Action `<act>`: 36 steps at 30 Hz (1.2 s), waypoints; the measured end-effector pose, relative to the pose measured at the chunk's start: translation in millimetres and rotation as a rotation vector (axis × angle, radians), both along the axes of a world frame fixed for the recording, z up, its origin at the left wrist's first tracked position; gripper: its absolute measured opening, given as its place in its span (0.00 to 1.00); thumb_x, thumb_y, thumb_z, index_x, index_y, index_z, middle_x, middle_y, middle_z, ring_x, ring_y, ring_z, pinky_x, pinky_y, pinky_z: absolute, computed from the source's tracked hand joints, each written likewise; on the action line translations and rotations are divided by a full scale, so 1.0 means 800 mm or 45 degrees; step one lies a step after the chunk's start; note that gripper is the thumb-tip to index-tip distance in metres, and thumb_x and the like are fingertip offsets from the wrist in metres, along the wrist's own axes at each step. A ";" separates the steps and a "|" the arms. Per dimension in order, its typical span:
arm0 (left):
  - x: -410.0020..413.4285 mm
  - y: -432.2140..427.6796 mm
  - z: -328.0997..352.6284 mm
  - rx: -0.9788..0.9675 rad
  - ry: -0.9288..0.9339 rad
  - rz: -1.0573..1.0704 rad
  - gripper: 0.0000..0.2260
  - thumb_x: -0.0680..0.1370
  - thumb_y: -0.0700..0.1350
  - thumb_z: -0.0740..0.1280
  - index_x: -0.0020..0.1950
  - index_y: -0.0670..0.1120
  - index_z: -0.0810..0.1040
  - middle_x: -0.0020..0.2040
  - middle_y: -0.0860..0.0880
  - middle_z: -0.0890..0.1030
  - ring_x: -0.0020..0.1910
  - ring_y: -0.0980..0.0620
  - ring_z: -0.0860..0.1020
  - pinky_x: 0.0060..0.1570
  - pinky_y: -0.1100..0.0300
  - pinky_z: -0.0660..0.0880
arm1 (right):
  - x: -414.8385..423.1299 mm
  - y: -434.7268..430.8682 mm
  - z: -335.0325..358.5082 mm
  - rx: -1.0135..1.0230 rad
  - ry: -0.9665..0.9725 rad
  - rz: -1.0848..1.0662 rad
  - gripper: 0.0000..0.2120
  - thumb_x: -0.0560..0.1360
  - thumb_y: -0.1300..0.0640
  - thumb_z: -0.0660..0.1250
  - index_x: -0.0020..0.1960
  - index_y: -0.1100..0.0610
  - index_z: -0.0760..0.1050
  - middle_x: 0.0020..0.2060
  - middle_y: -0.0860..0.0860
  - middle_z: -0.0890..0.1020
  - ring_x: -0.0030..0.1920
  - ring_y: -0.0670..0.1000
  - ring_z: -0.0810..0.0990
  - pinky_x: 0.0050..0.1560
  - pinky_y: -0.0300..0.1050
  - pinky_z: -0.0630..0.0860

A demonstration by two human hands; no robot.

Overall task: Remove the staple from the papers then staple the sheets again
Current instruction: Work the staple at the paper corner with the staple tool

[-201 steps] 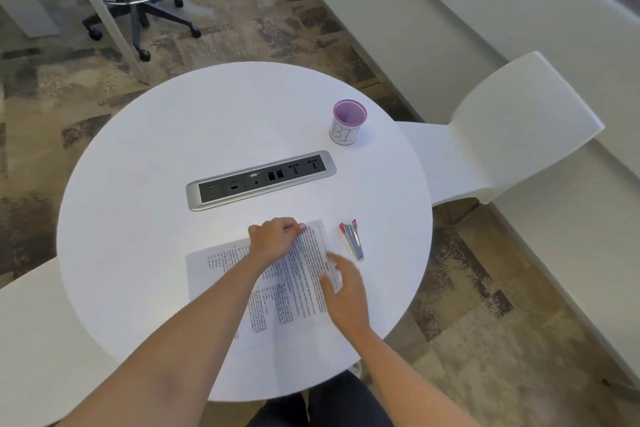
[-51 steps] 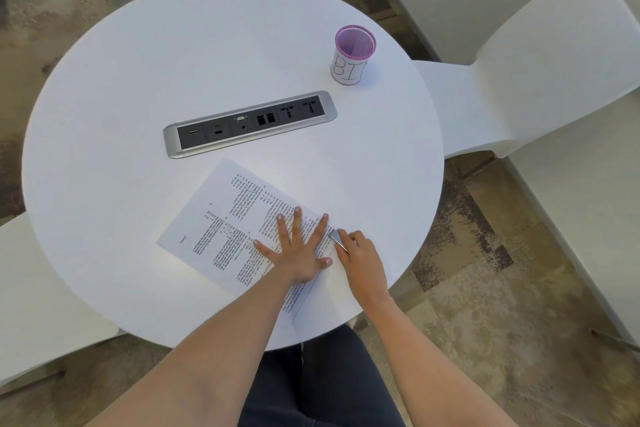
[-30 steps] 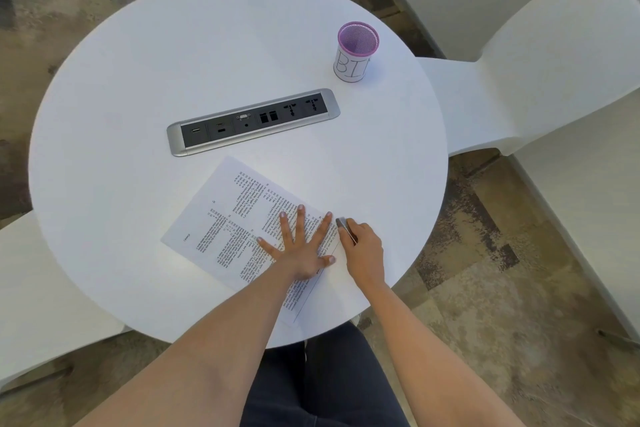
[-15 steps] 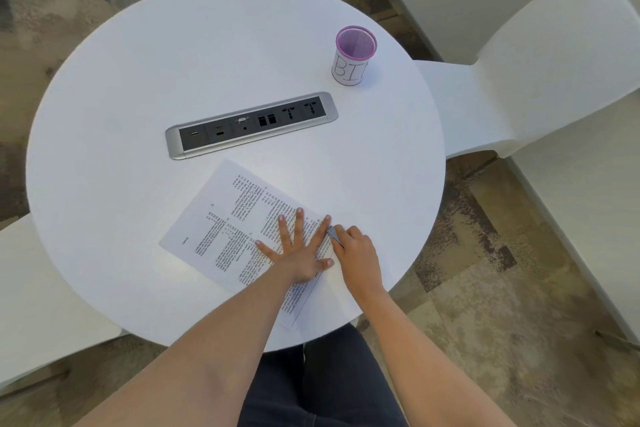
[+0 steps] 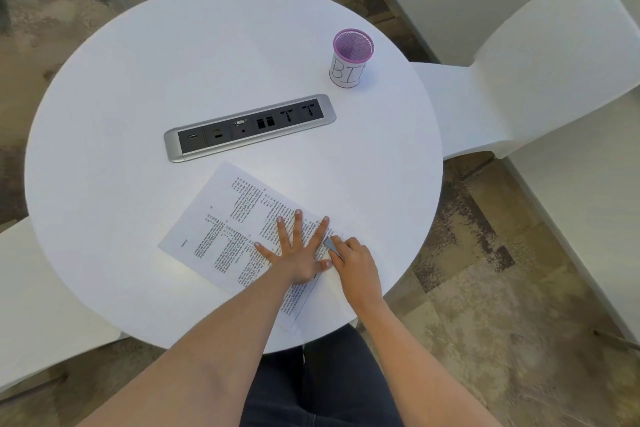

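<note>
- Left hand (image 5: 298, 253) is laid flat with fingers spread, palm down, on the printed white paper sheets (image 5: 228, 229); nothing is grasped by it.
- Right hand (image 5: 353, 263) is curled around a small grey metal tool (image 5: 331, 245), whose tip is set at the sheets' right corner, just beside the left index finger.
- Whether the tool is a staple remover or a stapler cannot be told, and the staple itself is too small to be seen.
- The sheets are seen lying askew on the near half of the round white counter (image 5: 138, 80), with their lower corner close to the counter's near edge.
- A cylindrical purple mesh pen cup (image 5: 351, 57), wrapped in white paper with hand-drawn letters, is stood upright at the far right of the counter, well apart from the sheets; no contents can be made out through its open mouth.
- A long silver socket panel (image 5: 249, 126) with black ports is set into the counter's middle, between the cup and the sheets.
- White moulded chairs (image 5: 540, 55) are placed around the counter.
</note>
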State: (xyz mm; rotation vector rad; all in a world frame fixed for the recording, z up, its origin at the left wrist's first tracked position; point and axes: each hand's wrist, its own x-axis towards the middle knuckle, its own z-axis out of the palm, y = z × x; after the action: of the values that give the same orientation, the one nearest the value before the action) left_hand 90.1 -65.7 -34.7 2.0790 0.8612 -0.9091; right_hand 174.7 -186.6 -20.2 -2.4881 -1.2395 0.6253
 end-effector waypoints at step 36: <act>0.001 0.001 -0.003 -0.022 0.007 -0.015 0.39 0.76 0.68 0.57 0.63 0.74 0.22 0.60 0.56 0.11 0.56 0.44 0.12 0.53 0.17 0.33 | 0.005 0.033 -0.006 0.450 0.881 -1.258 0.20 0.78 0.45 0.64 0.35 0.58 0.76 0.27 0.49 0.73 0.30 0.46 0.70 0.34 0.40 0.68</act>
State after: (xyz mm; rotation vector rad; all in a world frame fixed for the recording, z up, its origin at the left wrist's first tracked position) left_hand 90.6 -65.1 -36.8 2.0697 0.8416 -0.9259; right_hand 178.6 -160.0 -24.8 -1.9424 0.1510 0.7657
